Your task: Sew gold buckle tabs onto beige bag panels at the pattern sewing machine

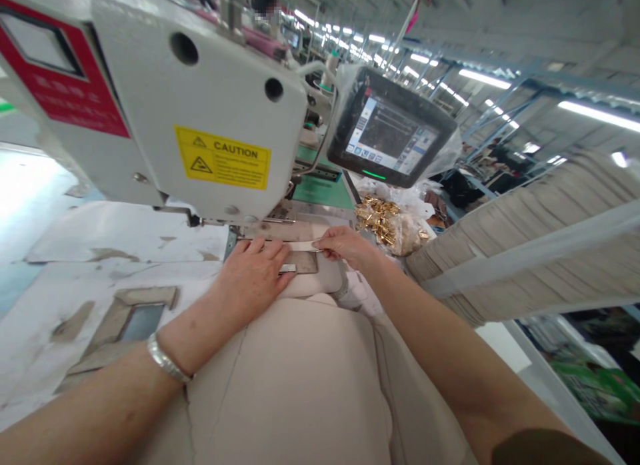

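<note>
My left hand [257,275] lies palm down, fingers spread, on the work plate below the sewing machine head [200,112]. A pale narrow strip [301,246] runs from its fingertips to my right hand [344,246], whose thumb and fingers pinch the strip's right end. Just below the strip is a grey-brown plate [306,262], partly under my left thumb. Beige material [305,378] spreads from the work plate down to the bottom edge of the view. What lies under my left palm is hidden.
A control screen [393,128] stands behind on the right, above a pile of gold metal pieces [377,218]. Stacked beige bundles [540,232] rise at the right. A worn cardboard frame [107,325] is on the left table. The machine head hangs close above my hands.
</note>
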Tool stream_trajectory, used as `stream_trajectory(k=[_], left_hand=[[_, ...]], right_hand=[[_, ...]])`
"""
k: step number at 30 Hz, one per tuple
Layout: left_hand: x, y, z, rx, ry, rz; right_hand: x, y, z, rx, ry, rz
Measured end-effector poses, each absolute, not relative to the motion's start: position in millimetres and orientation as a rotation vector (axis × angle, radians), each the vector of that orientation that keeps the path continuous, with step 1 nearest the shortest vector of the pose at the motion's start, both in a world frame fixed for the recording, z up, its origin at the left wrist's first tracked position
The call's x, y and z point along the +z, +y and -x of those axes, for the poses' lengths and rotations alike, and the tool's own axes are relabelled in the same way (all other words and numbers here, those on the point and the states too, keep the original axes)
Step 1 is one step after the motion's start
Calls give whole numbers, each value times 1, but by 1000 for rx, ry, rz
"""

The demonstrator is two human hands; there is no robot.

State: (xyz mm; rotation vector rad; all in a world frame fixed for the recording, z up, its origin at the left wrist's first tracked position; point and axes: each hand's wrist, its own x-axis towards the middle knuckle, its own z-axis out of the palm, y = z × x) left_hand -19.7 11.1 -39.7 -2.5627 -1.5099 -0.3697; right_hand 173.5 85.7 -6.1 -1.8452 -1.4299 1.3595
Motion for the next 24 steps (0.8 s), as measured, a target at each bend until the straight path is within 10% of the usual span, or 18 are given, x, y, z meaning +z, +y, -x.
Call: stream_trajectory(k=[24], left_hand=[[-29, 0, 12, -373, -1723, 2580]], right_hand=[[-26, 84, -183, 1335, -1632, 1807]])
